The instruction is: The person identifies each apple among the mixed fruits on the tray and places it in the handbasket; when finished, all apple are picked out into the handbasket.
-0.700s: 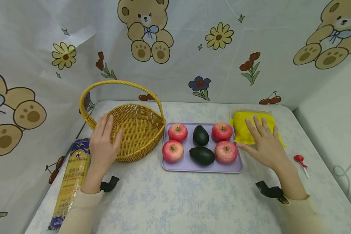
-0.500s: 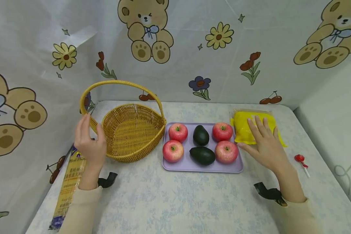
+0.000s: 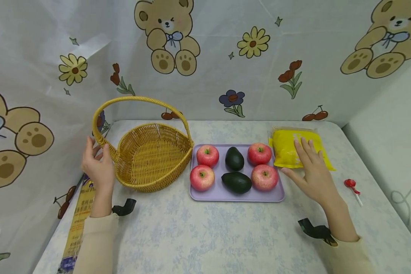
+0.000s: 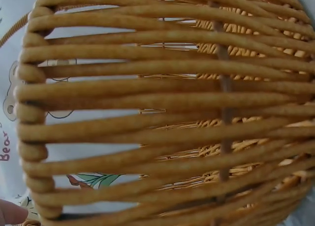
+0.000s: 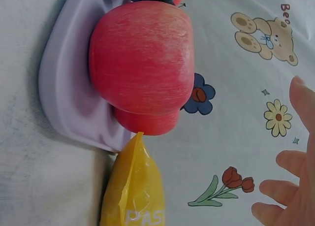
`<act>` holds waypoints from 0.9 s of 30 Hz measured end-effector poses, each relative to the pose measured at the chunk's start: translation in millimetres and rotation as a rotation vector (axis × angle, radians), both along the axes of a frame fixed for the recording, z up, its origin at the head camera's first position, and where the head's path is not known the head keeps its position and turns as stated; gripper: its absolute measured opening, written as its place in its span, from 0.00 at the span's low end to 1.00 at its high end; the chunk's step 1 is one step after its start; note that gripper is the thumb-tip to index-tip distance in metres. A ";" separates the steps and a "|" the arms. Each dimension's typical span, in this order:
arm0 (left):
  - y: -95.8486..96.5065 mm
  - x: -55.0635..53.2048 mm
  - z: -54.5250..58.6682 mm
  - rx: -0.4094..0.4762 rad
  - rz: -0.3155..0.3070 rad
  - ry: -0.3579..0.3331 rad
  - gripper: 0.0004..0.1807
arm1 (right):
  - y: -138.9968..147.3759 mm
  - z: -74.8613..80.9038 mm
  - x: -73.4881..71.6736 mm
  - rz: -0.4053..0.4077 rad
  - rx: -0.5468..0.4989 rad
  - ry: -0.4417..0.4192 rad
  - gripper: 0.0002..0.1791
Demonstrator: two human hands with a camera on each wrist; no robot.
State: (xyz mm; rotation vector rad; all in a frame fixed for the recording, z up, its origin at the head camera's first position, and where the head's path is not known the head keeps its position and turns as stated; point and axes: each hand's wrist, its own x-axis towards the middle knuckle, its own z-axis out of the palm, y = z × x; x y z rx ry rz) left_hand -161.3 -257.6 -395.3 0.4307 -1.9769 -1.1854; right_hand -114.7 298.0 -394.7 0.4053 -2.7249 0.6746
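My left hand [image 3: 97, 167] is at the left end of the handle [image 3: 140, 98] of a yellow woven basket [image 3: 154, 156]. Its fingers are loosely bent, and the thumb overlaps the handle's base. Up close in the left wrist view is the basket's wicker wall [image 4: 147, 103], with one fingertip [image 4: 12, 212] at the lower left corner. My right hand [image 3: 315, 179], fingers extended, hovers over the near edge of a yellow packet [image 3: 287, 146]. That packet [image 5: 135, 191] and a red apple [image 5: 142, 58] appear beside the hand in the right wrist view.
A lilac tray [image 3: 209, 196] holds several apples [image 3: 202, 177] and two avocados [image 3: 236, 182], right of the basket. A spaghetti packet [image 3: 77, 224] lies partly under the left arm. At right lies a red lollipop [image 3: 351, 184]. A bear-print curtain [image 3: 205, 87] backs the table.
My left hand has moved left from over the basket's side to the base of its handle, its fingers bending. The right hand stays nearly in place, and the head view has shifted slightly.
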 end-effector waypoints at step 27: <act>-12.8 -11.3 4.9 -0.085 0.039 -0.105 0.17 | -4.9 -38.4 4.5 0.012 -0.269 -0.018 0.52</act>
